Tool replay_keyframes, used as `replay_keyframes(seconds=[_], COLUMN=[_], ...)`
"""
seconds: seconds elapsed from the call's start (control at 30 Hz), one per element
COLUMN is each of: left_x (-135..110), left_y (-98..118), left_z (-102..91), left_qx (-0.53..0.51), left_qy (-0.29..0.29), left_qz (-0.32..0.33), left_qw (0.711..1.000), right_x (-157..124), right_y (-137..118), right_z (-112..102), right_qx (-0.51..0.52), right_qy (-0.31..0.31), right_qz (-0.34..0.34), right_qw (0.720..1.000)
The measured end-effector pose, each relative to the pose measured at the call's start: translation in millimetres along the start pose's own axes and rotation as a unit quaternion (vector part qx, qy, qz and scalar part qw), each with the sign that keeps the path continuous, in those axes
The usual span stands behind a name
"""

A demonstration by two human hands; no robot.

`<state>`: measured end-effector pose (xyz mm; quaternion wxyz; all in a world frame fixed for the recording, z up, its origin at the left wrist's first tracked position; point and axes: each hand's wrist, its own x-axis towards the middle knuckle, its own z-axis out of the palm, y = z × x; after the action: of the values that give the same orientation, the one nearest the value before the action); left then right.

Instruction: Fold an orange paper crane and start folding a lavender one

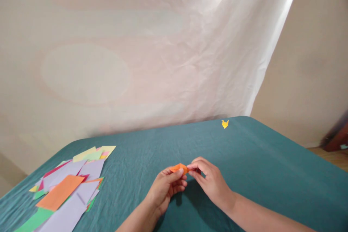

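Folded orange paper (179,167): raised over near middle of the worktop (152,145); fold detail too small for me to read.
Left hand (166,187): mostly closed, has hold of the paper's left part, thumb on top, fingers curled beneath.
Right hand (208,178): closed to a pinch, thumb and forefinger on the paper's right tip, other fingers bent.
Paper pile (92,168): loose overlapping sheets, worktop's left side, well apart from both hands; I see lilac, green, yellow, pink, plus an orange sheet (61,193) on top.
Yellow folded paper (225,124): small, pointed, near far edge, right of centre.
Backdrop: creased white cloth (179,61), hanging behind worktop.
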<state>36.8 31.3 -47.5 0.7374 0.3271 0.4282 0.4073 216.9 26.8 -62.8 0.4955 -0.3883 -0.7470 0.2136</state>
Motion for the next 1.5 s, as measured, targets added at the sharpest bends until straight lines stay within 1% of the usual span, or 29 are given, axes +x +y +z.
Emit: replay_keyframes(seconds=[0.13, 0.27, 0.37, 0.43, 0.5, 0.6, 0.77, 0.83, 0.93, 1.07, 1.23, 1.4, 1.5], left_x=[1.2, 3.3, 3.1, 1.9, 0.7, 0.7, 5.1, 6.3, 5.9, 1.6, -2.2, -0.2, 0.2], left_y=[-2.4, -5.1, -4.8, -4.3, -4.3, -5.9, -8.0, -7.8, -6.2, -1.7, 2.0, -0.3, -1.7], left_z=[-0.1, -1.5, -1.4, 0.1, 2.1, 3.8, -0.1, -1.7, -1.8, 1.6, 5.0, 4.3, 4.2], left_qx=[-0.004, 0.006, 0.062, 0.120, 0.167, 0.193, 0.222, 0.222, 0.206, 0.187, 0.205, 0.206, 0.208], left_qy=[0.000, 0.016, 0.020, 0.017, 0.018, 0.029, 0.060, 0.060, 0.042, 0.018, 0.035, 0.032, 0.038], left_qz=[0.004, 0.037, 0.077, 0.108, 0.135, 0.152, 0.167, 0.168, 0.154, 0.129, 0.133, 0.124, 0.130], left_qw=[1.000, 0.999, 0.995, 0.987, 0.976, 0.969, 0.959, 0.959, 0.966, 0.974, 0.969, 0.970, 0.969], right_x=[0.3, 0.2, 1.3, 2.1, 2.7, 3.0, 3.8, 3.6, 2.3, 1.7, 3.2, 2.3, 2.2], right_y=[1.4, -1.3, -6.2, -8.0, -7.8, -6.5, -9.1, -9.6, -8.4, -6.7, -6.6, -4.4, -3.1], right_z=[0.9, 0.3, -2.4, -3.6, -3.6, -1.6, 0.3, 0.5, 1.0, 1.6, 1.5, 3.1, 3.8], right_qx=[0.001, 0.018, 0.043, 0.061, 0.062, 0.038, 0.032, 0.039, 0.045, 0.045, 0.047, 0.048, 0.050], right_qy=[0.005, -0.015, -0.038, -0.055, -0.083, -0.120, -0.126, -0.133, -0.148, -0.145, -0.144, -0.146, -0.145], right_qz=[-0.009, 0.006, 0.056, 0.095, 0.118, 0.120, 0.116, 0.123, 0.129, 0.141, 0.154, 0.159, 0.162], right_qw=[1.000, 1.000, 0.997, 0.992, 0.988, 0.985, 0.985, 0.983, 0.979, 0.978, 0.976, 0.975, 0.975])
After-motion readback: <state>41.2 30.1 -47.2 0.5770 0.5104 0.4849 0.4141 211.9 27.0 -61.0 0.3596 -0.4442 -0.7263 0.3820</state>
